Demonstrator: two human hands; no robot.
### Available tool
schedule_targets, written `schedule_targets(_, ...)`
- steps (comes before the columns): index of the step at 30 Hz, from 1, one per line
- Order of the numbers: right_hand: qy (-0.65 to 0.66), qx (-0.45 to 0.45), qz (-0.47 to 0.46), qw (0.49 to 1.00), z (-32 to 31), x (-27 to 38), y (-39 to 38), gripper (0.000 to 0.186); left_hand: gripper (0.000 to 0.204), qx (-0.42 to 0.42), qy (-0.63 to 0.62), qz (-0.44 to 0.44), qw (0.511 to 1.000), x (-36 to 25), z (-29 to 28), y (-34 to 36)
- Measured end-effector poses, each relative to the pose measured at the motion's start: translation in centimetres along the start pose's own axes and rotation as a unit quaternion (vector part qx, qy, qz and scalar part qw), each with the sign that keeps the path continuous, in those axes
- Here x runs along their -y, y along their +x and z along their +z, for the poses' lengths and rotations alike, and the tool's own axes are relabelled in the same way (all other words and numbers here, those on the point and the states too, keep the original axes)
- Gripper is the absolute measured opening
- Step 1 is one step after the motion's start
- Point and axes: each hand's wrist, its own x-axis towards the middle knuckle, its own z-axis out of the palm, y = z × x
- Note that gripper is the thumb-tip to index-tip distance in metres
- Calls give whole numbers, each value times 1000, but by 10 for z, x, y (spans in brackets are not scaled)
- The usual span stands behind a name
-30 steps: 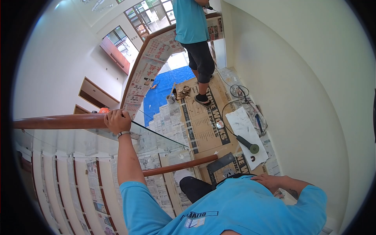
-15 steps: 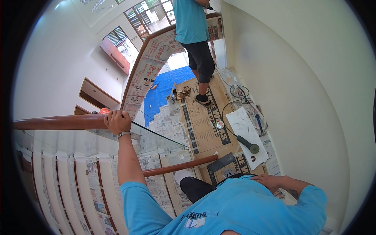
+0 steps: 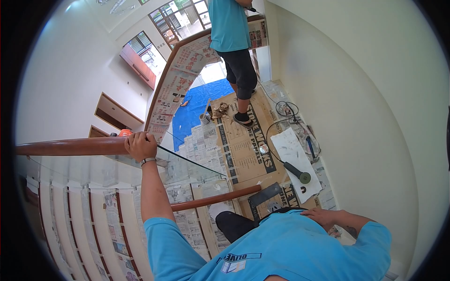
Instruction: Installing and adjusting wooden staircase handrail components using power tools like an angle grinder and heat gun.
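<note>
My left hand (image 3: 141, 145) is closed over the end of a thick reddish-brown wooden handrail (image 3: 77, 146), a bracelet at its wrist. Just behind that hand, a small orange and dark object (image 3: 124, 133) sticks up; its kind is hidden. A glass panel (image 3: 187, 161) runs on from the rail's end toward the landing. My right hand (image 3: 323, 218) rests against my waist, fingers stretched flat over my blue shirt (image 3: 300, 243), holding nothing. Below my right forearm, a pale crumpled thing (image 3: 341, 234) partly shows. A lower wooden rail piece (image 3: 215, 198) lies between my left arm and the landing.
A co-worker (image 3: 234, 28) stands on the cardboard-covered landing (image 3: 243, 154). A corded grinder-like power tool (image 3: 296, 172) lies on a white sheet (image 3: 287, 143), its black cable looped by the wall. An open can (image 3: 205, 119) stands near a blue tarp (image 3: 187, 112). Newspaper-covered steps (image 3: 117, 220) descend left.
</note>
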Motion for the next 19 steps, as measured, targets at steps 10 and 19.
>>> schedule_targets(10, -8, 6, -4, 1000, -3, 0, -1, 115, 27, 5, -4, -5, 1000, 0, 0, 0)
schedule_targets(19, -3, 13, 6, 1000, -4, 1, -1, 114, 27, 14, -2, -6, 1000, 0, 0, 0)
